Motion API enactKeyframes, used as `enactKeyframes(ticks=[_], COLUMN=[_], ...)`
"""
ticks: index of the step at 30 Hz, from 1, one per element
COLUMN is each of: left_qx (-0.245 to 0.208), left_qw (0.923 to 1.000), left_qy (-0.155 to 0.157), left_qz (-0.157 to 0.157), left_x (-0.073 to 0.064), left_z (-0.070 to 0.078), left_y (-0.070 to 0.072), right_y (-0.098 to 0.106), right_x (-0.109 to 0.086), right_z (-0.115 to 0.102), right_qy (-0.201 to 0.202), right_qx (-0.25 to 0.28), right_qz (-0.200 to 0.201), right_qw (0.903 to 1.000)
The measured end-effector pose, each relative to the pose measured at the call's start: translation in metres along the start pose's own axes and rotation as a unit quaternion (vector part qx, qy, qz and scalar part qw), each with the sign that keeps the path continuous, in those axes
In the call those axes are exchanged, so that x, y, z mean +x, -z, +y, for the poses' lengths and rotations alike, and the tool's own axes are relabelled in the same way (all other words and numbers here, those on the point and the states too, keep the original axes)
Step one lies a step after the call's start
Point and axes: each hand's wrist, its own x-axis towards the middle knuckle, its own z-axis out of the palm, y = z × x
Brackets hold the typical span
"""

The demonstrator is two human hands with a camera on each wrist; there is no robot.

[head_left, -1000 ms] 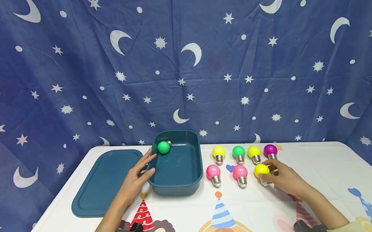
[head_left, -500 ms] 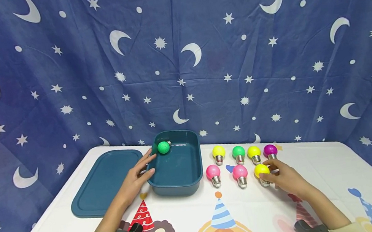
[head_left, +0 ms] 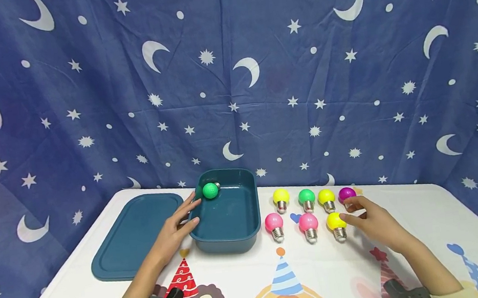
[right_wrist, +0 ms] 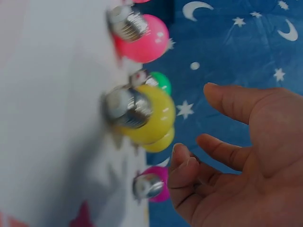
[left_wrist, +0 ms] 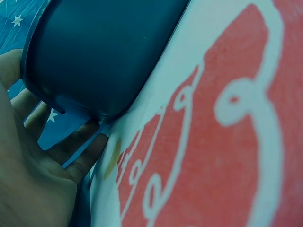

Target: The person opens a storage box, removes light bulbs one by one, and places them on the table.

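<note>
My left hand [head_left: 171,233] rests along the left side of a dark blue bin [head_left: 228,245], fingers spread at its rim. In the left wrist view the thumb lies over the rim and the other fingers reach along the outer wall. Beside the front yellow light bulb [head_left: 336,221] is my right hand [head_left: 375,219], its thumb and fingers apart with nothing between them. That bulb stands upright on its screw base. Behind it are another yellow bulb [head_left: 326,195] and a purple bulb [head_left: 346,194], partly overlapped by the right fingers. Inside the bin lies a green bulb [head_left: 210,190].
Two pink bulbs [head_left: 308,222], a green bulb [head_left: 306,197] and a third yellow bulb [head_left: 281,196] stand between the bin and my right hand. A flat blue lid [head_left: 137,229] lies left of the bin. A starry curtain [head_left: 230,71] hangs behind the table.
My right hand's fingers were around the front yellow bulb; now they have let go and drawn back slightly. The bulb stays in about the same spot. My left hand has not moved.
</note>
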Motion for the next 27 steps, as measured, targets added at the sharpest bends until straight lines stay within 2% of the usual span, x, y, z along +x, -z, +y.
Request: enactKeyframes(ticks=[5,12,27], left_qx=[0.000,-0.004,0.004], left_qw=[1.0000,1.0000,1.0000], left_qy=[-0.002,-0.004,0.003], left_qz=[0.000,0.000,0.004], left_x=[0.000,0.000,-0.001], left_z=[0.001,0.000,0.000], left_y=[0.000,-0.001,-0.002], right_y=[0.002,-0.011,-0.042], right_x=[0.001,0.011,0.026], right_z=[-0.019,-0.050,-0.119], right_qy=[0.025,0.069,0.110], right_qx=[0.006,0.025,0.066], right_qz=[0.008,0.003,-0.028], right_qw=[0.9996,0.9973,0.9913])
